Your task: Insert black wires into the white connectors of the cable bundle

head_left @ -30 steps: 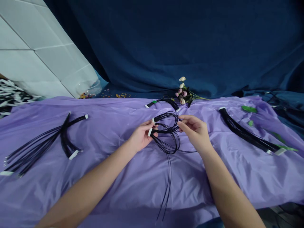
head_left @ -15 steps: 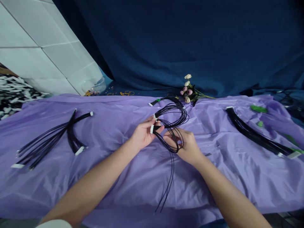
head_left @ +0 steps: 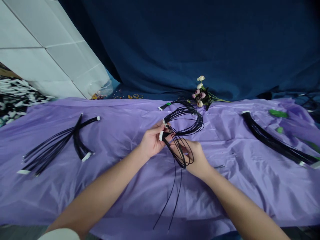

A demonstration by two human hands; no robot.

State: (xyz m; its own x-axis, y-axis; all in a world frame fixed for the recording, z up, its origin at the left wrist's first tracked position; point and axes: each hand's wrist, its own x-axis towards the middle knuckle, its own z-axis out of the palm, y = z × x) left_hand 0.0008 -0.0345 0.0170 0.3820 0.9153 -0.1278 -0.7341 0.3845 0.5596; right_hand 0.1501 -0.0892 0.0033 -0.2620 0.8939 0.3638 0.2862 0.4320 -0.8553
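2 bare hands meet at the middle of the frame over a purple sheet point(head_left: 130, 196) and share 1 black wire harness point(head_left: 186, 121). Left hand point(head_left: 151, 143) has its fingers pressed together on the harness just behind a white connector point(head_left: 161, 136), with a second white connector point(head_left: 165, 122) at its fingertips. Right hand point(head_left: 196, 158) lies just right of and below it, fingers curled around the lower loop of the same wires, pinching the strands. From the connectors the wires arc up and right in a coil, then loop down between both hands, and several loose ends trail toward the lower centre of the frame. At the left of the sheet lies a spread bundle of black wires point(head_left: 53, 143) with white ends, well apart from the hands. At the right lies a long straight black harness point(head_left: 273, 143). Above the coil, near the sheet's far edge, rests a smaller curved harness point(head_left: 175, 103), and just right of it a small bunch of pink and white flowers point(head_left: 201, 93). Dark blue cloth point(head_left: 200, 43) fills the upper frame, with white tiles point(head_left: 37, 50) at the upper left.
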